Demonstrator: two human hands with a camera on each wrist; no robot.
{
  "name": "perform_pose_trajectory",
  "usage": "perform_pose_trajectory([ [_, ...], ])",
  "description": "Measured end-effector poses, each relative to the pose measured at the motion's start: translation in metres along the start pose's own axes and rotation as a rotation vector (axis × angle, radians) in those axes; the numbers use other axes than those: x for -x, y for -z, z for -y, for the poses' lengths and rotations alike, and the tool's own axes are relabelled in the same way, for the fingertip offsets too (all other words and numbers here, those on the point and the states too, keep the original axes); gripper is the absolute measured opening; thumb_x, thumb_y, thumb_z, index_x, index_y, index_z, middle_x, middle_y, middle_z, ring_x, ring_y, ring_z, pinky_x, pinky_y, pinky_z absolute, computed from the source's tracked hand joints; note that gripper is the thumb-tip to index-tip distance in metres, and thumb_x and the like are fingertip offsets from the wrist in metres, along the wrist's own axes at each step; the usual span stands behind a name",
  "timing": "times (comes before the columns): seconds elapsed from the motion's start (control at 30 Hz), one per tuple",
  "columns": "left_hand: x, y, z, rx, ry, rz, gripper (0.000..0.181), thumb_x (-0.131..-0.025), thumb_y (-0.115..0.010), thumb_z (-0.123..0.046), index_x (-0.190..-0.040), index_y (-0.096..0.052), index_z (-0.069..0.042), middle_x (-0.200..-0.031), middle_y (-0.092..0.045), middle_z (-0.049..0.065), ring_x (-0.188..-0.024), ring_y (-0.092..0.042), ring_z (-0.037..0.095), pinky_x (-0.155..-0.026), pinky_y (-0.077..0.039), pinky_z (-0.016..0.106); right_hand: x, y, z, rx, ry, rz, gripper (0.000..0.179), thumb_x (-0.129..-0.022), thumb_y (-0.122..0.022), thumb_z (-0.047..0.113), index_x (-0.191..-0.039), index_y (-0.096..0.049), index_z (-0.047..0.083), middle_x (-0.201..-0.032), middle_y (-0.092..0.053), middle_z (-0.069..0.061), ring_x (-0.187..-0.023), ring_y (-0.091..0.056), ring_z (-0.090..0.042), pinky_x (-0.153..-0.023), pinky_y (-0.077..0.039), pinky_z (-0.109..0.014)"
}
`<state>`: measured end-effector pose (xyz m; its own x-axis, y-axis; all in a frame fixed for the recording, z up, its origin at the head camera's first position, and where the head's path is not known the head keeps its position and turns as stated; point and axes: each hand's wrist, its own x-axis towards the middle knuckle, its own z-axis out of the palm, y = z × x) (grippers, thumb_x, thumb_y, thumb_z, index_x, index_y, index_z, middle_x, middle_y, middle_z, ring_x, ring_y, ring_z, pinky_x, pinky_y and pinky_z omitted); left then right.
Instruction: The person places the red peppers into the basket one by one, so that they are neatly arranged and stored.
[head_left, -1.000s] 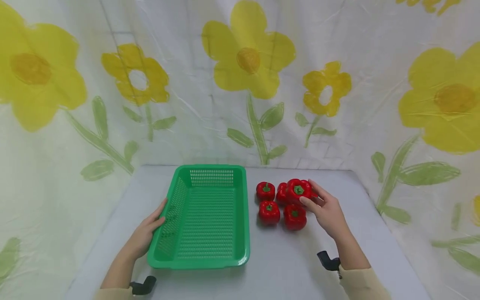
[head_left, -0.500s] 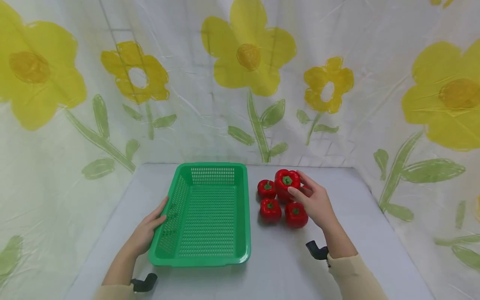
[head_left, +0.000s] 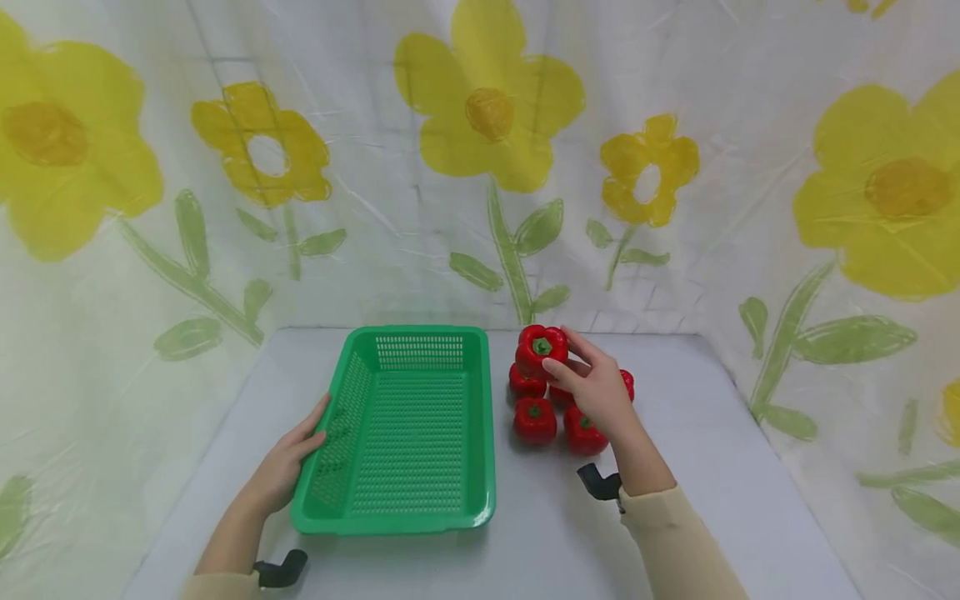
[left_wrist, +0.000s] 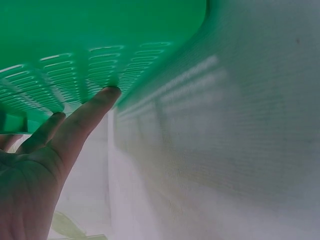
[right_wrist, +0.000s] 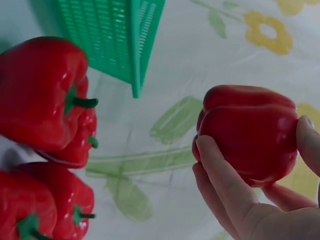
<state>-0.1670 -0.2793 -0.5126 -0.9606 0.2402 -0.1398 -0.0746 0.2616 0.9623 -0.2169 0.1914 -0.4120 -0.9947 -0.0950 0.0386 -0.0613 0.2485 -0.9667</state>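
Observation:
My right hand [head_left: 596,387] grips a red bell pepper [head_left: 542,348] between thumb and fingers, raised above the others, its green stem towards me. In the right wrist view, the fingertips [right_wrist: 207,145] lie along the side of this pepper. Below it, several more red bell peppers [head_left: 535,421] stand in a group on the table; my hand partly covers some of them. My left hand [head_left: 281,467] holds the left side of a green plastic basket [head_left: 491,433], thumb at the rim. From the left wrist, straight fingers [left_wrist: 87,117] show against its slotted outer wall.
The white table [head_left: 720,500] ends at the back at a hanging sheet [head_left: 390,250] printed with yellow flowers. The basket stands left of the peppers, with a narrow strip of table between them. A black wrist mount [head_left: 600,482] sits below the right hand.
My right hand has carried the held bell pepper leftwards and up, from over the right of the group to over its left part, nearer the basket. The left hand stays at the basket.

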Motion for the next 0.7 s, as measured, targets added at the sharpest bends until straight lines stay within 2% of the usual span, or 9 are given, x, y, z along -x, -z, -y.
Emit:
perform_pose_trajectory([
  [0.13, 0.0, 0.001, 0.002, -0.012, -0.013, 0.012, 0.058, -0.111, -0.032, -0.031, -0.163, -0.008, -0.032, -0.171, 0.004, 0.005, -0.155, 0.003, 0.042, -0.119, -0.013, 0.06, -0.004, -0.006, 0.005, 0.019, -0.004, 0.001, 0.077, -0.089, -0.075, 0.047, -0.156, -0.04, 0.031, -0.157, -0.045, -0.005, -0.132, -0.058, -0.032, -0.1, -0.055, -0.045],
  [0.27, -0.001, 0.002, 0.004, -0.035, -0.014, 0.019, 0.057, -0.111, -0.032, -0.034, -0.163, -0.008, -0.033, -0.171, 0.003, 0.003, -0.156, 0.003, 0.039, -0.12, -0.015, 0.05, -0.006, -0.01, 0.009, 0.019, -0.009, 0.001, 0.077, -0.089, -0.075, 0.049, -0.155, -0.041, 0.032, -0.156, -0.046, -0.004, -0.132, -0.058, -0.031, -0.101, -0.054, -0.047],
  [0.37, -0.001, 0.002, 0.004, -0.024, -0.018, 0.023, 0.057, -0.111, -0.032, -0.033, -0.163, -0.008, -0.033, -0.171, 0.004, 0.003, -0.156, 0.004, 0.039, -0.121, -0.013, 0.052, -0.008, -0.012, 0.011, -0.004, -0.003, 0.01, 0.076, -0.089, -0.075, 0.047, -0.155, -0.041, 0.031, -0.155, -0.046, -0.004, -0.131, -0.059, -0.031, -0.101, -0.053, -0.047],
  [0.5, 0.0, 0.002, 0.003, 0.009, -0.014, 0.013, 0.058, -0.111, -0.033, -0.03, -0.163, -0.009, -0.03, -0.17, 0.004, 0.005, -0.155, 0.005, 0.041, -0.12, -0.007, 0.064, -0.012, -0.017, 0.015, -0.038, 0.009, 0.029, 0.076, -0.09, -0.076, 0.044, -0.155, -0.04, 0.029, -0.154, -0.047, -0.004, -0.126, -0.063, -0.028, -0.104, -0.052, -0.045],
  [0.7, 0.0, 0.002, 0.0, 0.0, -0.007, 0.011, 0.058, -0.111, -0.032, -0.031, -0.163, -0.007, -0.031, -0.17, 0.003, 0.005, -0.155, 0.003, 0.041, -0.119, -0.01, 0.062, -0.021, -0.026, 0.021, -0.076, 0.031, 0.023, 0.074, -0.09, -0.077, 0.042, -0.154, -0.043, 0.028, -0.151, -0.051, -0.002, -0.121, -0.067, -0.025, -0.1, -0.055, -0.042],
])
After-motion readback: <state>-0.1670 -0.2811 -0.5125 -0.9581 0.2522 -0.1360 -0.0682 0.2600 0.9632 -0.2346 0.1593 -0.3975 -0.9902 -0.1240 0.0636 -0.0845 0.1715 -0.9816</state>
